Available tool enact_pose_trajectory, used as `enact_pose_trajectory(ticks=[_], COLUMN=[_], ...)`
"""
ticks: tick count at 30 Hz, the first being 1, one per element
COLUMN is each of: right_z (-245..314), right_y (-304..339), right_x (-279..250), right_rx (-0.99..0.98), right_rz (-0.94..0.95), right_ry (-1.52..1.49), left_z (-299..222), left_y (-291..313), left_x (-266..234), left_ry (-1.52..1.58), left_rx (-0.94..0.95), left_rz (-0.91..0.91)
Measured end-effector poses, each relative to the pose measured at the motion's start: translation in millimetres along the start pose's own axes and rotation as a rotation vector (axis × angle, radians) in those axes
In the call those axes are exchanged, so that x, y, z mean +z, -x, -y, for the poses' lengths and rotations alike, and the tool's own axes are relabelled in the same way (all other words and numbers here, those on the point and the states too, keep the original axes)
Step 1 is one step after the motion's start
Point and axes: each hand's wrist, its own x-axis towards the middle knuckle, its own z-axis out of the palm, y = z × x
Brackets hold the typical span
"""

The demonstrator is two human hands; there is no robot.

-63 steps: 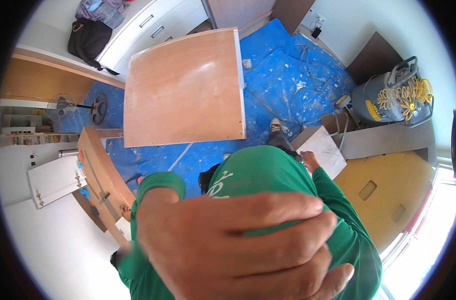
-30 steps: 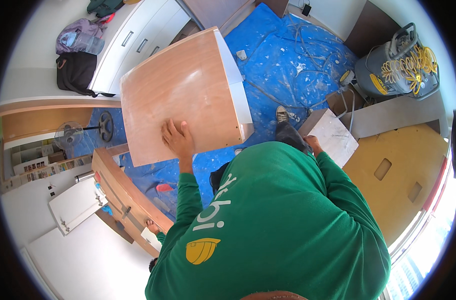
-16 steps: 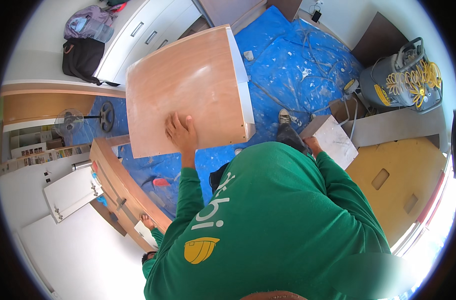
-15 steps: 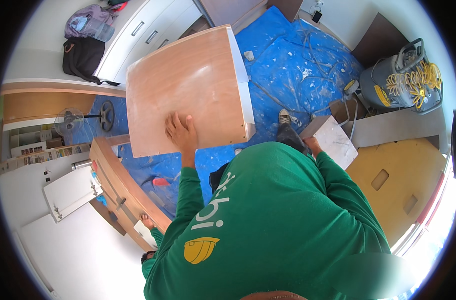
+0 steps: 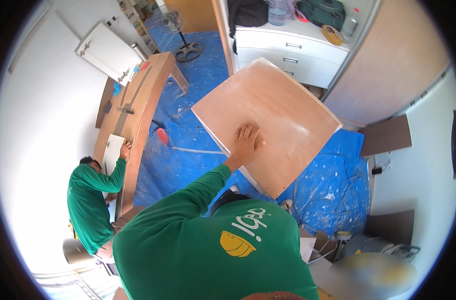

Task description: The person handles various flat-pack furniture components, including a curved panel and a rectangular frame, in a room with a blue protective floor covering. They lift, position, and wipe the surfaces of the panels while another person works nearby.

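Note:
My left hand (image 5: 247,143) lies flat on the wood-faced top of a large box-like cabinet carcass (image 5: 273,117), its fingers spread. The cabinet stands before me on a blue sheet, with a pale edge showing along its near left side. Small dark screw holes dot its near corner. My right hand is out of sight, hidden beyond my green-sleeved body. A pale box (image 5: 307,248) shows partly beside my torso at the lower right.
At the left, a co-worker (image 5: 90,200) in green leans at a long wooden bench (image 5: 138,105) with a white panel on it. A standing fan (image 5: 188,50), white drawers (image 5: 291,50) and a grey compressor-like machine (image 5: 368,246) surround the blue floor sheet (image 5: 188,130).
My view has swung left, bringing the co-worker and bench further into sight. My right hand, earlier at the pale box, has left the view. My left hand stays on the cabinet.

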Motion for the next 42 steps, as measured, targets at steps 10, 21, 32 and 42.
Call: enact_pose_trajectory(ticks=[10,21,32,42], right_z=[7.2,7.2,-1.5,30.6], right_y=[-34.8,-32.4,-9.1,-19.8], right_x=[-36.8,-40.3,-1.8,6.4], right_rx=[0.006,0.012,-0.195,-0.096], right_rz=[0.116,0.156,0.026,0.056], right_ry=[0.081,0.117,0.135,0.338], left_z=[-8.2,-7.0,-3.6,-11.8], left_y=[0.0,-1.4,-5.1,-6.0], left_x=[-6.7,-13.0,-5.4,-1.6], left_ry=[0.061,0.080,0.001,-0.039], left_rx=[-0.029,-0.021,0.046,0.111], left_rz=[0.000,0.022,-0.058,0.010])
